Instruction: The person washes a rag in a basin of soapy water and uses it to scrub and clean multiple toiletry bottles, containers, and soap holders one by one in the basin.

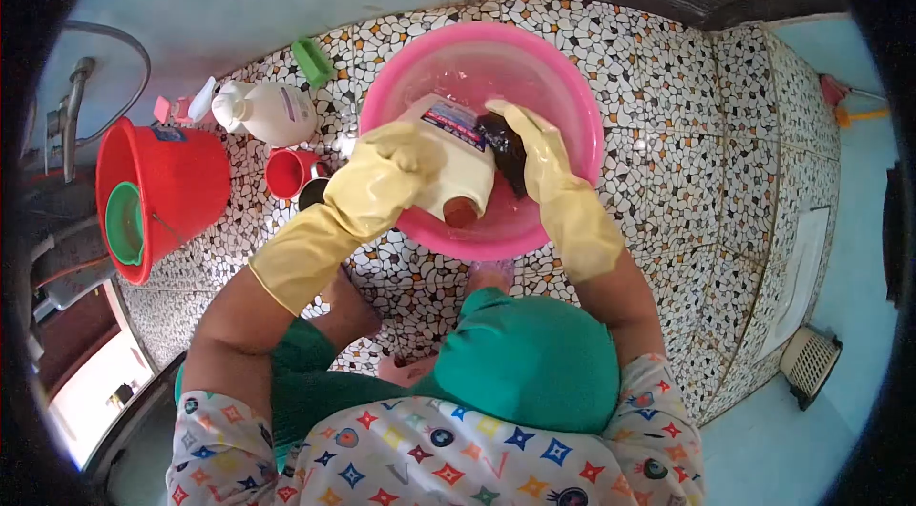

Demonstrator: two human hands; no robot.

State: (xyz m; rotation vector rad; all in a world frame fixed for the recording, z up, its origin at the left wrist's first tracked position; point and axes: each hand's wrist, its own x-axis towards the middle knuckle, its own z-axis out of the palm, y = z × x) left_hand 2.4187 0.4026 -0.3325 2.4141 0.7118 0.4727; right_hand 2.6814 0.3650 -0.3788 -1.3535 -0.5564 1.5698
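A cream plastic jug (462, 172) with a dark label and a brown cap (460, 212) is tilted over the pink basin (587, 101), its cap toward me. My left hand (382, 172), in a yellow rubber glove, is closed on the jug's left side, near where a handle would be; the fingers partly hide it. On the other side, my gloved right hand (537, 153) holds a wet dark cloth or scrubber (503, 151) against the jug. Its exact kind is unclear. Shallow water shows inside the basin.
Left of the basin stand a white bottle (279, 113), a red mug (284, 174) and a dark cup (313, 194). A red bucket (198, 172) holds a green container (124, 223). Near the wall lies a green brush-like block (312, 63). Pebble-patterned tiles (658, 153) surround the basin.
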